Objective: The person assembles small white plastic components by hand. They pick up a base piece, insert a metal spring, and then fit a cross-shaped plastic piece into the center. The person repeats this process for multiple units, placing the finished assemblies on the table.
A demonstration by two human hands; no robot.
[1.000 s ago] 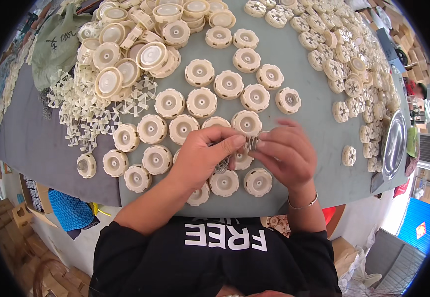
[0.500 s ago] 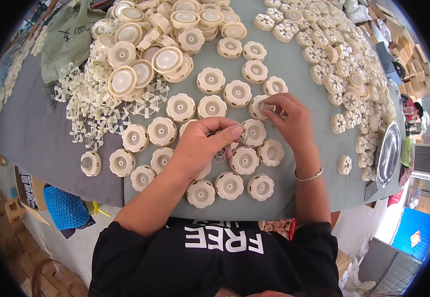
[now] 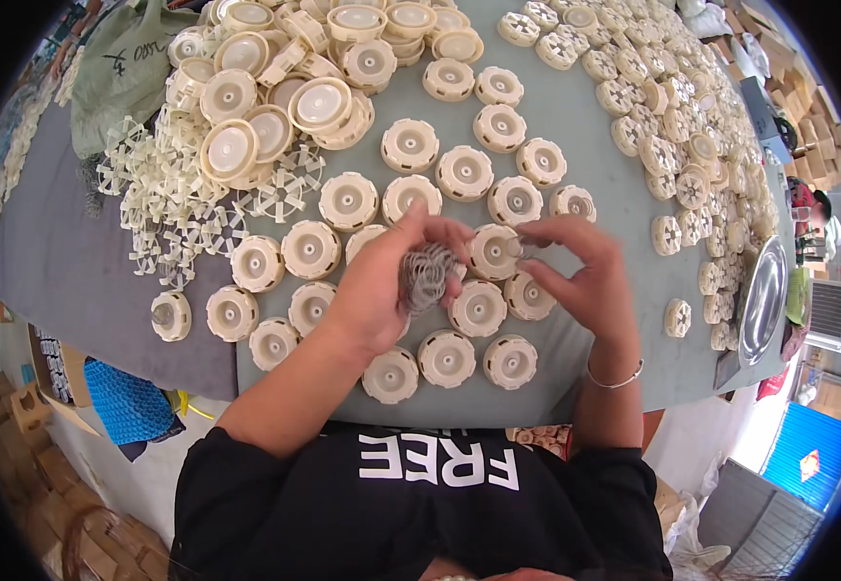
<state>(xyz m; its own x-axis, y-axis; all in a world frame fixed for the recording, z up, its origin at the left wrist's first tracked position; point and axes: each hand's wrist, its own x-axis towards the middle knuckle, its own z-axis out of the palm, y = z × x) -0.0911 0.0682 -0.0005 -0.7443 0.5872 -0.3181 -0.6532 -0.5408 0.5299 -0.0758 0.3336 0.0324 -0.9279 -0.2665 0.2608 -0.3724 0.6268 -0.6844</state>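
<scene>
My left hand is raised over the table and is closed on a stack of thin grey metal mesh discs. My right hand hovers beside it, thumb and forefinger pinched on what looks like a single small disc near a cream round plastic cap. Several of these cream toothed caps lie in rows under and around both hands on the grey-green table.
A heap of larger cream lids and white star-shaped plastic parts lies at the back left. More caps spread along the right. A metal bowl stands at the right edge. A green bag lies far left.
Both hands have lifted off the caps. The left hand turned palm-up with the mesh stack showing; the right hand drew back from the far caps toward the stack.
</scene>
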